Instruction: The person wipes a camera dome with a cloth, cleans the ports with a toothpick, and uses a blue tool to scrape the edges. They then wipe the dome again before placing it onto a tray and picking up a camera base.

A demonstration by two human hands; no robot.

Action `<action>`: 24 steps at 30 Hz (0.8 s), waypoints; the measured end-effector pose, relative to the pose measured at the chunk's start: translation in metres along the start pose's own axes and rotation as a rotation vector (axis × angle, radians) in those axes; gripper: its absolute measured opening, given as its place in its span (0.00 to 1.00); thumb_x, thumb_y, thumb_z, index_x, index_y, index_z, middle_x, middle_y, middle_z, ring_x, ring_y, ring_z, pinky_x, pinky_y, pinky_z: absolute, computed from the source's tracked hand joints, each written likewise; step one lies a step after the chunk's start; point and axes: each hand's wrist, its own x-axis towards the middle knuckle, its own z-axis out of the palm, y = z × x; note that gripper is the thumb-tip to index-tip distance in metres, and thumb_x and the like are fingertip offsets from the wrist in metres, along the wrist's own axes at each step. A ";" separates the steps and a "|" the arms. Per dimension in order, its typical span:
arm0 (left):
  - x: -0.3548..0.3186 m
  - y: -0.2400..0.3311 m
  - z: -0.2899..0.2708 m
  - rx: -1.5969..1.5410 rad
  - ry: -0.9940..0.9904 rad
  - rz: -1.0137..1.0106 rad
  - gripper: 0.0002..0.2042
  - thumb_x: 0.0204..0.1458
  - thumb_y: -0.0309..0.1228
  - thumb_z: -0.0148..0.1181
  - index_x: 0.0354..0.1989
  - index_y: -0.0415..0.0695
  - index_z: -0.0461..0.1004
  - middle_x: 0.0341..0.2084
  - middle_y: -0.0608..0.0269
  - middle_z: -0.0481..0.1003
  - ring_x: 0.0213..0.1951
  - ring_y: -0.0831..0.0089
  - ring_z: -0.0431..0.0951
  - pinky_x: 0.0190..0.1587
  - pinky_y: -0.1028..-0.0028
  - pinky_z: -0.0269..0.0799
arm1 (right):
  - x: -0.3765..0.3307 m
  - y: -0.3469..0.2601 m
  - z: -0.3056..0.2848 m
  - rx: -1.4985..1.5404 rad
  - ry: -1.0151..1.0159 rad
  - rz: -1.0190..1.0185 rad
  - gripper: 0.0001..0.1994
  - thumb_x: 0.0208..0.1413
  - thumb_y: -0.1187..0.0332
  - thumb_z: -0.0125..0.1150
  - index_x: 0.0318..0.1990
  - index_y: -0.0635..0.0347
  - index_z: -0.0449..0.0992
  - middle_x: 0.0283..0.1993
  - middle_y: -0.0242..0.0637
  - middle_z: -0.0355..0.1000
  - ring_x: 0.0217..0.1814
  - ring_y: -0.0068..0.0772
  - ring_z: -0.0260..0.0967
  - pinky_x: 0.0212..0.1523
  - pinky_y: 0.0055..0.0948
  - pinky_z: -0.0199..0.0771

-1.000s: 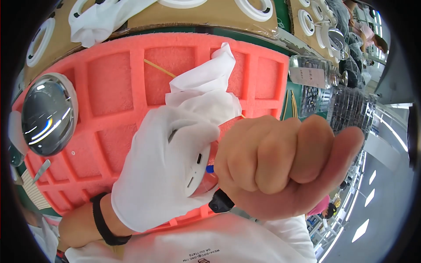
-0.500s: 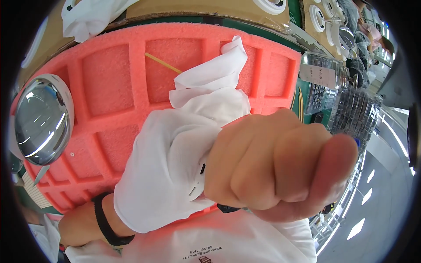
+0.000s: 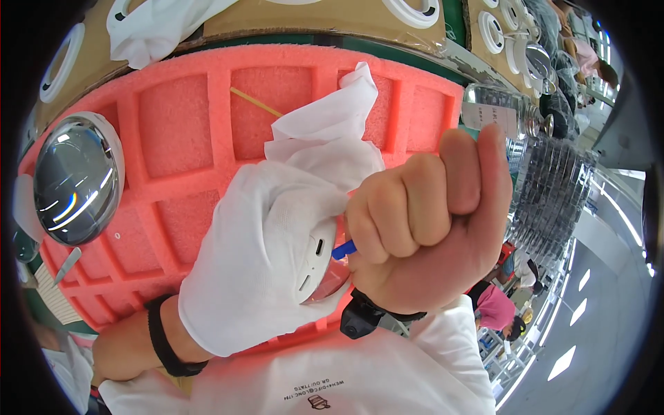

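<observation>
A pink foam tray (image 3: 180, 124) holds a round mirrored dome (image 3: 72, 180) in its left compartment. The white-gloved left hand (image 3: 256, 256) grips a small white device (image 3: 318, 266) over the tray; the bare right hand (image 3: 429, 221), fisted, clamps a blue tool (image 3: 344, 249) against the device.

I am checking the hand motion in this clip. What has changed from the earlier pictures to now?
The bare right hand turned its fist more upright, keeping its blue tool at the white device. The gloved left hand still holds the device over the pink foam tray.
</observation>
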 end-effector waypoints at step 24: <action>-0.007 0.001 0.000 -0.166 -0.009 -0.114 0.34 0.31 0.22 0.78 0.51 0.44 0.68 0.46 0.58 0.69 0.46 0.61 0.69 0.47 0.67 0.67 | -0.012 0.006 0.011 0.001 0.091 -0.071 0.24 0.75 0.53 0.23 0.24 0.50 0.52 0.13 0.25 0.45 0.11 0.20 0.29 0.11 0.23 0.32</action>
